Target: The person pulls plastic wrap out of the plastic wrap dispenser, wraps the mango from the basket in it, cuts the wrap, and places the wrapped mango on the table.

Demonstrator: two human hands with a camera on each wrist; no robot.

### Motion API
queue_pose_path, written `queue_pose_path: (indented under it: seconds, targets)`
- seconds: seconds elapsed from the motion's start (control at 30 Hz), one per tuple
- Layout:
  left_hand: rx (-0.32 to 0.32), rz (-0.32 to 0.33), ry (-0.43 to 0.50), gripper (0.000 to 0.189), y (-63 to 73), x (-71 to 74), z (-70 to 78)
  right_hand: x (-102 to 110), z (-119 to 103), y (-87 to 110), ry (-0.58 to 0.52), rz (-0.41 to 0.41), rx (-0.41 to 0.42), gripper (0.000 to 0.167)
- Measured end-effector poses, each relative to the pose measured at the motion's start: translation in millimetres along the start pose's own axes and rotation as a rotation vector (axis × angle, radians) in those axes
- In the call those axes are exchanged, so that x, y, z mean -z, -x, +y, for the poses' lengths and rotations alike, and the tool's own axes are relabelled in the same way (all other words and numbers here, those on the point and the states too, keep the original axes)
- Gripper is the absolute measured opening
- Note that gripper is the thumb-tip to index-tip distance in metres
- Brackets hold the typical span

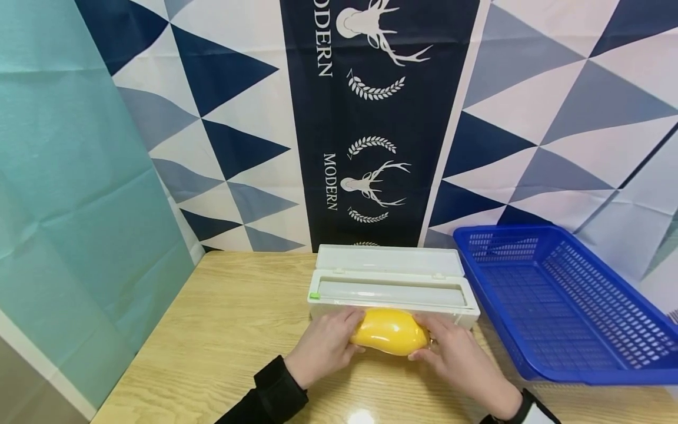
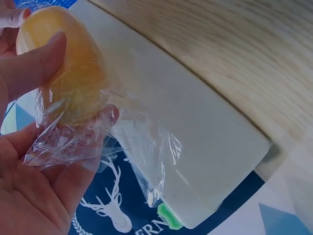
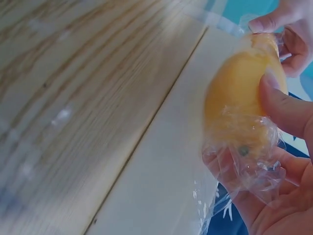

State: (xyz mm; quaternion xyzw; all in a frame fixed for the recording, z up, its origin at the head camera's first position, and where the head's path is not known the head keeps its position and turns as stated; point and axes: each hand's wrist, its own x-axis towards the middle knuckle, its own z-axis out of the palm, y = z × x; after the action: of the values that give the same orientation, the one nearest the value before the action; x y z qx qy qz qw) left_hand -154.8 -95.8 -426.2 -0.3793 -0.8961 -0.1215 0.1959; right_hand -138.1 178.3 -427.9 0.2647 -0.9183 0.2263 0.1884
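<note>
A smooth yellow mango (image 1: 391, 331) is held up close in front of a white cling film dispenser (image 1: 344, 275), with clear film around it. My left hand (image 1: 324, 341) grips the mango's left end, thumb over the skin and fingers beneath. At the other end, my right hand (image 1: 457, 352) holds it between thumb and fingers. Loose, crumpled film (image 2: 68, 147) bunches at the left end in the left wrist view. More film (image 3: 264, 178) gathers at the right end in the right wrist view, over a dark green spot (image 3: 243, 150) on the mango.
The dispenser's lid (image 1: 389, 260) stands open behind a roll of film (image 1: 392, 292); a green slider (image 1: 315, 295) sits at its left. To the right is a blue plastic basket (image 1: 521, 347). A patterned cloth (image 1: 249, 176) hangs behind the wooden table (image 1: 212, 353).
</note>
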Motion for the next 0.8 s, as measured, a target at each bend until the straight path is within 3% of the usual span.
queue_pose_path:
  seconds: [0.47, 0.8]
  targets:
    - [0.003, -0.019, 0.040, 0.059, 0.1, -7.9, -8.6, -4, 5, -3.1, -0.025, -0.095, -0.083, 0.065]
    - [0.055, -0.097, 0.075, 0.059, -1.6, -9.3, -14.0, -3, 6, -9.6, -0.051, -0.152, -0.099, 0.061]
